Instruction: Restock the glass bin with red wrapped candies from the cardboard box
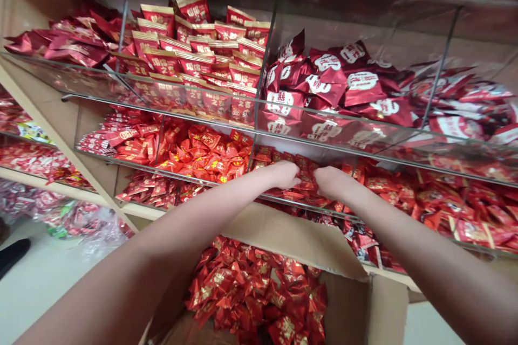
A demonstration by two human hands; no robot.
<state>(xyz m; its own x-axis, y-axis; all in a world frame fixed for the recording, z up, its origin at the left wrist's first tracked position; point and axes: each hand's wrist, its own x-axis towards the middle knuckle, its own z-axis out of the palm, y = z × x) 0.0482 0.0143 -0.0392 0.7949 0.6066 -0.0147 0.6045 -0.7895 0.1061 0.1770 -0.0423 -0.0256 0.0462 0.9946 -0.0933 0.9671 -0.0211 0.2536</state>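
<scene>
Both of my hands reach into a middle-shelf compartment of small red packets (306, 164). On the left side of these packets, my left hand (286, 174) has its fingers curled down against them. My right hand (329, 182) is at their right side, also with fingers bent inward. Whatever the fingertips pinch is hidden by the hands. Below my forearms stands an open cardboard box (301, 232) with a heap of red packets with gold print (259, 294) inside.
A clear shelf front (226, 175) runs along just below my hands. Above is another shelf with gold-edged red packets (202, 59) and dark red packets with white labels (324, 83). Plastic bags of packets (84, 221) lie on the floor at left.
</scene>
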